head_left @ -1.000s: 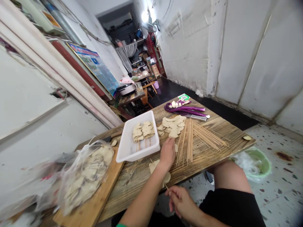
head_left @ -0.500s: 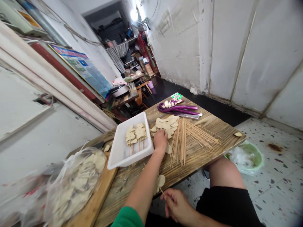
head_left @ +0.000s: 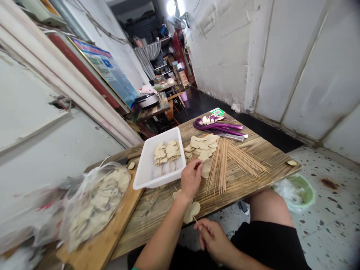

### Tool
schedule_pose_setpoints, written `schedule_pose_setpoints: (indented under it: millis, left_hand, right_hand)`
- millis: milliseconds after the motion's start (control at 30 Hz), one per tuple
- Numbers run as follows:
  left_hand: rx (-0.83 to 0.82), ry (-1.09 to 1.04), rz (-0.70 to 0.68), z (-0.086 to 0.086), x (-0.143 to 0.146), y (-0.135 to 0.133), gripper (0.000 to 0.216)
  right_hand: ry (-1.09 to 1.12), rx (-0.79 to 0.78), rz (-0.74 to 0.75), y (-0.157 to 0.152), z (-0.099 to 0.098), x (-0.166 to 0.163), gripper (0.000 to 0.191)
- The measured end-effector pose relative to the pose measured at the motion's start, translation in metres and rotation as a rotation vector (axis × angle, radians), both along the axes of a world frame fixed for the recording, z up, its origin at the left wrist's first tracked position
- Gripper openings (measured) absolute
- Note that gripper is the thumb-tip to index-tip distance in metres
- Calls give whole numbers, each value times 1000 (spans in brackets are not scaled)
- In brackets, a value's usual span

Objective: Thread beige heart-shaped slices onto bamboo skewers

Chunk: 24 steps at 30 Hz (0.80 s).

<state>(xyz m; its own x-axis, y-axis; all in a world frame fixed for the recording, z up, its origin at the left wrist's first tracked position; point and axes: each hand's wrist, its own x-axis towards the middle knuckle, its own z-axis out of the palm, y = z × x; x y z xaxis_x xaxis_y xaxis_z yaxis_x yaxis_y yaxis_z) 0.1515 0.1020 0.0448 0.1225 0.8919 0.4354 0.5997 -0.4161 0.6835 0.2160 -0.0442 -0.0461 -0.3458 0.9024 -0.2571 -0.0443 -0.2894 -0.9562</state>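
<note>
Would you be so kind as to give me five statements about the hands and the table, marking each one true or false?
1. The right hand holds a stick with pale slices at its far end. True.
2. The white tray contains a purple vegetable. False: the white tray contains skewered slices; the purple vegetable lies outside it.
3. The left hand has its fingertips at a pale slice. True.
4. The loose sticks stand upright in a cup. False: the loose sticks lie spread out on the wooden table.
5. A clear bag of pale slices rests on a wooden board. True.
</note>
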Motion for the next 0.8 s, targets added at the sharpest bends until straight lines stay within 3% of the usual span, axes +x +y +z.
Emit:
schedule_pose_setpoints:
  millis: [167,233,333,500,800]
  left_hand:
    - [-285,-67,83,17,-84,-42,23]
    - [-408,-108,125,10,-116,-51,25]
    - [-450,-134,192,-11,-145,-56,24]
    - [-449,-185,252,-38,-154,-55,24]
    - [-425,-238,191,-44,-157,-56,22]
  right_hand:
    - [-48,44,10,-11,5,18,43]
    - [-86,61,-7,-16,8,26,46]
    - [-146,84,-17,-23,13,38,49]
    - [-254,155,108,-29,23,51,51]
    - [-346,154,275,-24,32,42,59]
